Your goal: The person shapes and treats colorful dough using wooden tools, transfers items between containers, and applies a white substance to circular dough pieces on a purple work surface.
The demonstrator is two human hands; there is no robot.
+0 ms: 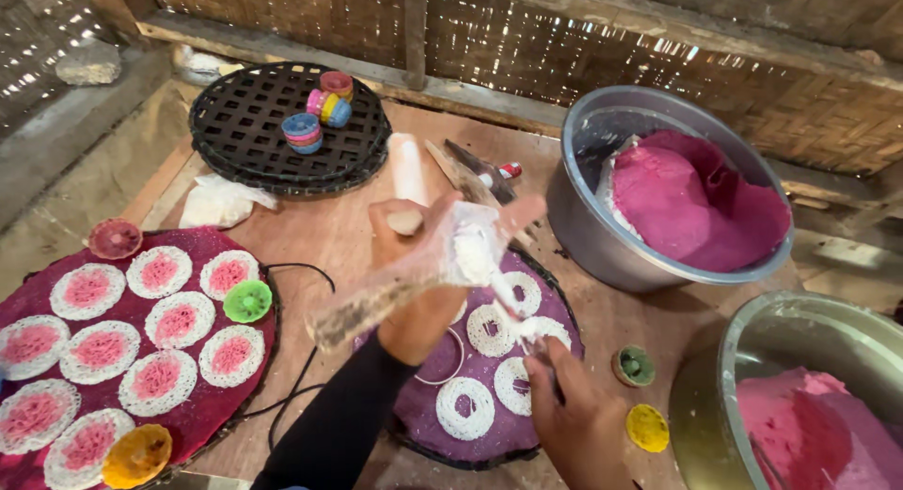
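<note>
Right now my left hand [414,264] is raised over the middle of the board, fingers clamped around a clear plastic piping bag [442,260] with white paste bunched near its tip. From that bag a thin white strand [508,307] runs down toward my right hand [574,419], which sits lower and nearer — its fingertips pinched together at the strand's end, just above a round purple tray [414,410].

On that tray lie several white lacy rings [464,407] (some partly hidden behind my hands). To the left, a second round tray [202,415] carries rings already filled pink [177,321], with a green mould [247,301], a red mould [115,238] and an orange mould [137,455] sitting on or at its edge.

Far left, a black woven basket tray [245,137] holds a few small coloured moulds [322,109]. On the right stand two metal bowls — the far bowl [588,217] and the near bowl [752,358] — both holding pink dough [696,203]. Between the purple tray and the near bowl lie a small green mould [634,366] and a yellow mould [648,427] on the wooden board [329,231].
</note>
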